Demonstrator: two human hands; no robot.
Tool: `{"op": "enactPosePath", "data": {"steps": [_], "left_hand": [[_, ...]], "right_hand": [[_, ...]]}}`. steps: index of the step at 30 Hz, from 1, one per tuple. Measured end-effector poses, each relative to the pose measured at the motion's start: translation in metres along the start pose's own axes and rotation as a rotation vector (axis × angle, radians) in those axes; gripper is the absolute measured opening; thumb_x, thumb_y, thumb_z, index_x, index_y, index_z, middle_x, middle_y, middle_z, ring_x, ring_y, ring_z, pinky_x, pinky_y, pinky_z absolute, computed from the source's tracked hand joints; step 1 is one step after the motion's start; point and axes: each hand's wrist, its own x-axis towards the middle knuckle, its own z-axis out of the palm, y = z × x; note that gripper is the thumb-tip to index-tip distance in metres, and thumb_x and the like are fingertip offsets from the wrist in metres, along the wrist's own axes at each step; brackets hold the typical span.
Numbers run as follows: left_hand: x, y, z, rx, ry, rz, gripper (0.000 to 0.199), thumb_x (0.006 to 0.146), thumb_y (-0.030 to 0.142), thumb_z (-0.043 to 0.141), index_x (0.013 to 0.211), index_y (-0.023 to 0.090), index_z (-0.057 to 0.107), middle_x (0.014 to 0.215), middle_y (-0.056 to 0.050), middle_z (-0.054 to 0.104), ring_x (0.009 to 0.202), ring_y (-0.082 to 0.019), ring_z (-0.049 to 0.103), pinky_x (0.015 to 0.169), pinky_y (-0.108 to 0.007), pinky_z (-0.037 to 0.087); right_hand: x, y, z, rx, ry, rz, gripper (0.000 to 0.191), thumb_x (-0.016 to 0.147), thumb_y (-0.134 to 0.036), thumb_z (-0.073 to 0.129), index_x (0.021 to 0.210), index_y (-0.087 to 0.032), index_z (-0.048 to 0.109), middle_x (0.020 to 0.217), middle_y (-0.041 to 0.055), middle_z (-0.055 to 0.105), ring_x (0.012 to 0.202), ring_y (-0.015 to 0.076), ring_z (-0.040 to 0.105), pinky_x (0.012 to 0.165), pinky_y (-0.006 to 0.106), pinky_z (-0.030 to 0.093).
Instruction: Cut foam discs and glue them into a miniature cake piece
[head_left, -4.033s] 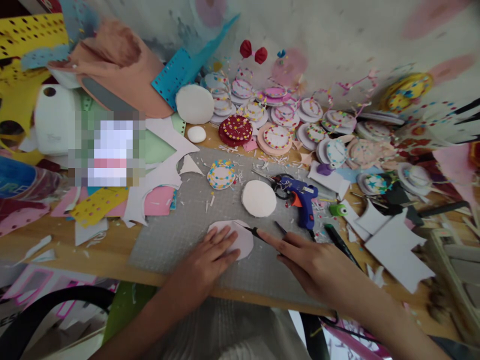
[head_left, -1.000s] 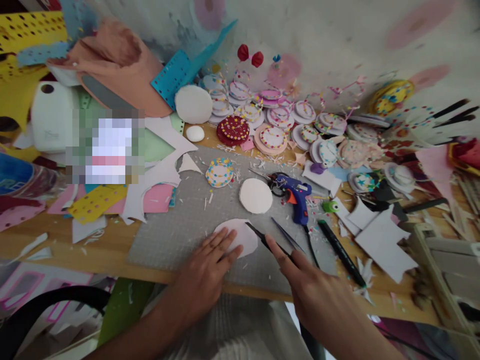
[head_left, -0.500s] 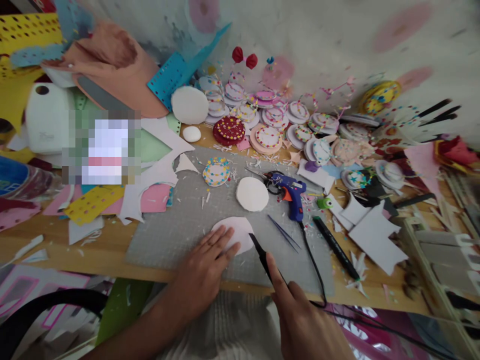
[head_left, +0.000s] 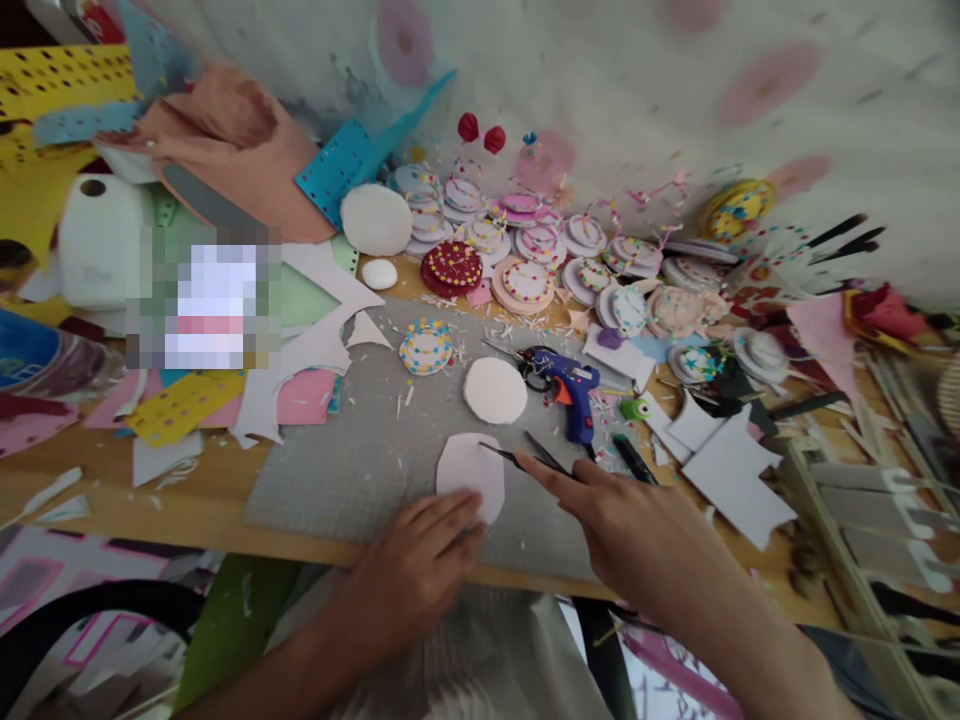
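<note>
A pale pink rounded piece (head_left: 469, 468) lies on the grey cutting mat (head_left: 330, 470) near its front edge. My left hand (head_left: 435, 545) rests over the lower edge of that piece, its fingers side by side; whether they pinch it is hard to tell. My right hand (head_left: 600, 500) is closed on a black craft knife (head_left: 506, 455), whose tip is over the upper right part of the piece. Behind it lie a white disc (head_left: 495, 390), a beaded round piece (head_left: 426, 346) and a blue glue gun (head_left: 574, 385). Tweezers (head_left: 541, 452) lie beside the knife.
Several small decorated hats (head_left: 525, 283) crowd the back of the wooden table (head_left: 180, 515). White scraps (head_left: 727, 470) and a green-capped black marker (head_left: 634, 458) are at the right. A pixelated bright screen (head_left: 214, 305), a bag (head_left: 240, 150) and foam sheets are at the left.
The pale pink piece has been turned and now stands taller than wide. My right hand has moved up with the knife, over the marker and cord. My left hand has slid slightly right and down.
</note>
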Motion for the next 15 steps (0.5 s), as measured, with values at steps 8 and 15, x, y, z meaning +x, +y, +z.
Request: {"op": "enactPosePath", "data": {"steps": [8,15], "left_hand": [[-0.001,-0.019,0.014,0.108,0.019,-0.041,0.037,0.097,0.012,0.042,0.128,0.02,0.06,0.143,-0.008,0.054,0.135,-0.024,0.047,0.111,-0.042,0.037],[0.0,-0.014,0.013,0.092,0.019,-0.111,0.044,0.096,0.007,0.036,0.129,0.025,0.06,0.144,-0.003,0.054,0.133,-0.02,0.05,0.111,-0.04,0.03]], "right_hand": [[0.0,0.009,0.007,0.01,0.027,-0.043,0.091,0.072,0.004,0.044,0.153,-0.034,0.027,0.097,0.0046,0.072,0.051,0.0145,0.065,0.045,0.025,0.045],[-0.008,0.007,0.016,0.01,0.07,-0.025,0.097,0.069,0.005,0.047,0.154,-0.035,0.022,0.089,0.0009,0.07,0.052,0.0146,0.065,0.04,0.023,0.039]]}}
